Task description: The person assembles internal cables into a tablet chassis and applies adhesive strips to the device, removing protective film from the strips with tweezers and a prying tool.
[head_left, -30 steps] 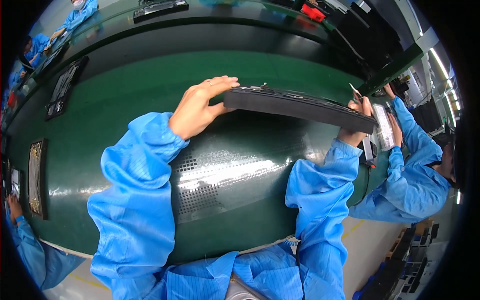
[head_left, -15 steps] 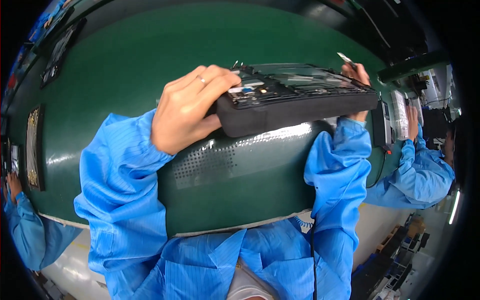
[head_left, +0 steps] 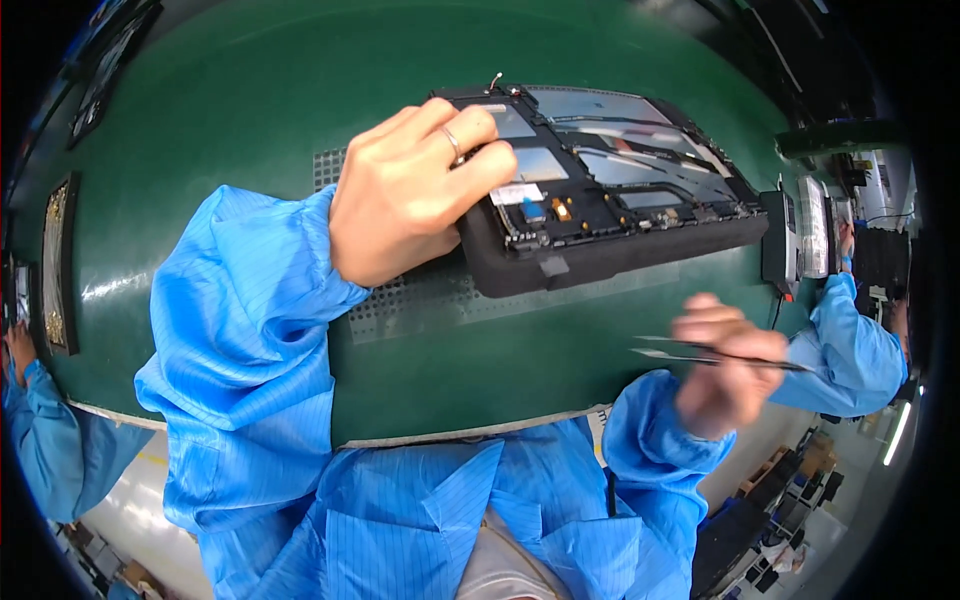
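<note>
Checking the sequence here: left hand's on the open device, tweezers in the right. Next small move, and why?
Probably bring the tweezers up to the open tray: the left hand grips its near-left corner, while the right hand holds them apart from it, over the green belt.

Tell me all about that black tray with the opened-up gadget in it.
The black tray looks like soft foam, long and low, lying flat on the green table. It cradles an opened gadget showing grey panels, thin cables and small parts. The left hand, wearing a ring, rests on its left end.
</note>
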Available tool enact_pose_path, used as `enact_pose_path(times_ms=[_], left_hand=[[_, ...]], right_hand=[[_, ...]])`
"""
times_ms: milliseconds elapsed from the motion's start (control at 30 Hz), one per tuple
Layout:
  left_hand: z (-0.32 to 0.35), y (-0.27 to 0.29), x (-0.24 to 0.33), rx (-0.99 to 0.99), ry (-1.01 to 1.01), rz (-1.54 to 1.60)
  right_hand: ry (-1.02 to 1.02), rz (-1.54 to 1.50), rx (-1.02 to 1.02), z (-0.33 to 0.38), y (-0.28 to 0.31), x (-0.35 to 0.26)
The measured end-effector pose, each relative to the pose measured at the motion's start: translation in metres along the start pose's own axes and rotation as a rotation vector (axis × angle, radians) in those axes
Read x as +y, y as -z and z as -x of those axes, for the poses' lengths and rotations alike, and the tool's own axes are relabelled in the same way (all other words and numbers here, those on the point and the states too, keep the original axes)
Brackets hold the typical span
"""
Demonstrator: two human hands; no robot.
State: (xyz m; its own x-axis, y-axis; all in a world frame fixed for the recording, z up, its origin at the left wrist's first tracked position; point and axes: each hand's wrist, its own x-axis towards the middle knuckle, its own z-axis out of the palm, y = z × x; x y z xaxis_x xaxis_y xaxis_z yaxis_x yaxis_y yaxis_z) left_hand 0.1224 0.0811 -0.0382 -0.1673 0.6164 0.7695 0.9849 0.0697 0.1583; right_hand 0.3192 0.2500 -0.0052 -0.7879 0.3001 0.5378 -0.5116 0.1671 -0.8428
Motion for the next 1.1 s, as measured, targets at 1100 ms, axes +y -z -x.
enact_pose_path(times_ms=[1100], left_hand=[[-0.01, 0.0, -0.001, -0.01, 0.065, 0.051]], right_hand=[[-0.746, -0.054, -0.028, -0.001, -0.045, 0.048]])
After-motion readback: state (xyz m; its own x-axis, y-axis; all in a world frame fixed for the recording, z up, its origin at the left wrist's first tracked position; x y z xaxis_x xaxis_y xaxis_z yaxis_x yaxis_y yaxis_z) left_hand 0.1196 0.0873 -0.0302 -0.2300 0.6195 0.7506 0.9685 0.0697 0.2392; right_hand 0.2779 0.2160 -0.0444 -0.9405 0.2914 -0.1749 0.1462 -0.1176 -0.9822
